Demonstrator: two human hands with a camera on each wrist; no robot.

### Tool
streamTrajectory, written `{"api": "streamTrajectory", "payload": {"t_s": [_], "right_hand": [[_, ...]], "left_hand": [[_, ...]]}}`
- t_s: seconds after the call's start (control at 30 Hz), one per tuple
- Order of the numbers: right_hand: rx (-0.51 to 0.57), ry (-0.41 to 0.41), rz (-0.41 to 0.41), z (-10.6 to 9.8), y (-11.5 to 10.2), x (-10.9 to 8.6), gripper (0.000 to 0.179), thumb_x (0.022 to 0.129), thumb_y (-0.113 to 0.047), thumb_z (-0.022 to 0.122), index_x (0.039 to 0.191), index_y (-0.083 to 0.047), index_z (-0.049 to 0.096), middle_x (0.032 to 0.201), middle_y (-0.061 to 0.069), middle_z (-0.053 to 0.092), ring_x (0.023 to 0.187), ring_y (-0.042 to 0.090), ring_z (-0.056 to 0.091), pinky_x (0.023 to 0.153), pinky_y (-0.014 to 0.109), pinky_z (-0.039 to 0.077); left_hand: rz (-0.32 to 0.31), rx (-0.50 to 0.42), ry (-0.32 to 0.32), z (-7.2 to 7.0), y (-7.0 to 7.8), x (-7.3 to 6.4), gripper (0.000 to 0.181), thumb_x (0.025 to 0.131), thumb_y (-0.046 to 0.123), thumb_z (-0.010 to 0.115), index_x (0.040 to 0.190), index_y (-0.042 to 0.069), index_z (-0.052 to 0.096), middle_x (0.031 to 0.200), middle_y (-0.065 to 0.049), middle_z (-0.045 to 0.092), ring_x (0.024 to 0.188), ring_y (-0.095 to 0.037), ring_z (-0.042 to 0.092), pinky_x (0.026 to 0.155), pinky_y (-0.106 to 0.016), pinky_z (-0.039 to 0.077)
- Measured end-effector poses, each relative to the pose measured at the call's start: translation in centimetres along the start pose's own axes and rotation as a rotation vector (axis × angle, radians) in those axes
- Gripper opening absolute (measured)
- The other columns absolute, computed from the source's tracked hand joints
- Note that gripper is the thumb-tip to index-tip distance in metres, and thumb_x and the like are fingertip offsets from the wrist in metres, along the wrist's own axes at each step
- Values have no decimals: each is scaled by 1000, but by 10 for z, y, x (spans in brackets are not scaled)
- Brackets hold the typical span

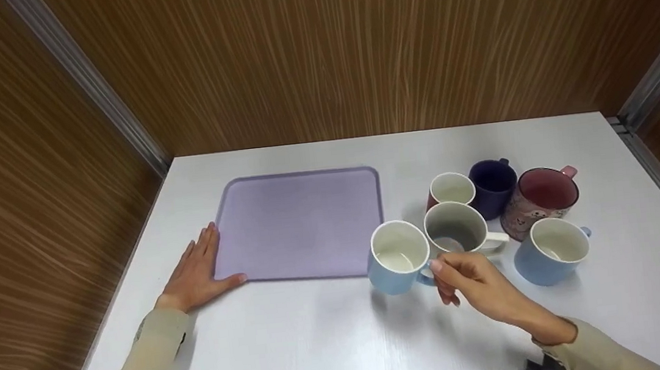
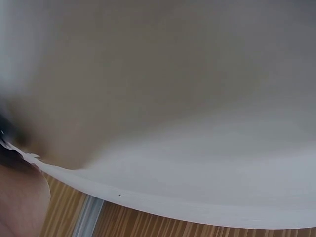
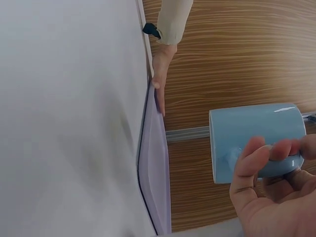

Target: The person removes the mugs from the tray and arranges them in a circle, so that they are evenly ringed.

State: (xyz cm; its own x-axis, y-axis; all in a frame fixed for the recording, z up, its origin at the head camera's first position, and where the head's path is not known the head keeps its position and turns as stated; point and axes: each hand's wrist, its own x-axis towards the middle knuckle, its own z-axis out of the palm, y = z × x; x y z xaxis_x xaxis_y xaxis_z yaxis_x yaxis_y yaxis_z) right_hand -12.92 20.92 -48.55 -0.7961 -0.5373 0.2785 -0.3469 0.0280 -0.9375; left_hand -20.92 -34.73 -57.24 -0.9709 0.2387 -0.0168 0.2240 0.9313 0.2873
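Note:
My right hand grips the handle of a light blue mug with a white inside, held upright above the table near the tray's front right corner. In the right wrist view the fingers curl round the handle of that mug. The lavender tray lies flat on the table with nothing on it. My left hand rests at the tray's left edge, fingers straight, thumb at the front left corner. Only a bit of skin shows in the left wrist view.
Right of the held mug stand a white mug, a small red mug with a white inside, a dark blue mug, a pink patterned mug and another light blue mug. Wood-grain panels border the white table.

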Motion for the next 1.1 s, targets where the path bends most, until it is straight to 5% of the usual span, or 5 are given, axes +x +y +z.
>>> {"api": "streamTrajectory", "payload": {"t_s": [0.3,0.6,0.9,1.1], "right_hand": [[-15,-1,11,-13,1,-23,33,110,5,45,81,-1,58,66,16,54,54,30,55,44,33,46],[98,14,-9,-34,8,-50,36,106,14,40,74,1,51,62,16,44,49,31,49,38,35,39],[78,49,-44,-62,32,-79,37,101,21,38,72,2,51,60,14,44,46,31,43,38,36,37],[44,103,4,-78,36,-97,38,101,20,37,71,1,51,59,13,44,48,29,44,39,37,37]], "left_hand": [[0,-8,-15,-4,0,-4,130,87,76,69,169,-4,8,180,-19,3,168,-37,5,135,-57,7],[14,-5,-26,-3,1,1,129,89,76,68,169,-4,6,180,-19,3,167,-38,4,135,-57,7],[21,-10,-30,-3,2,0,128,89,74,69,169,-5,6,180,-20,2,167,-38,4,135,-58,7],[16,-12,-32,-3,2,0,129,88,74,69,169,-4,6,180,-19,2,167,-37,4,135,-58,7]]}}
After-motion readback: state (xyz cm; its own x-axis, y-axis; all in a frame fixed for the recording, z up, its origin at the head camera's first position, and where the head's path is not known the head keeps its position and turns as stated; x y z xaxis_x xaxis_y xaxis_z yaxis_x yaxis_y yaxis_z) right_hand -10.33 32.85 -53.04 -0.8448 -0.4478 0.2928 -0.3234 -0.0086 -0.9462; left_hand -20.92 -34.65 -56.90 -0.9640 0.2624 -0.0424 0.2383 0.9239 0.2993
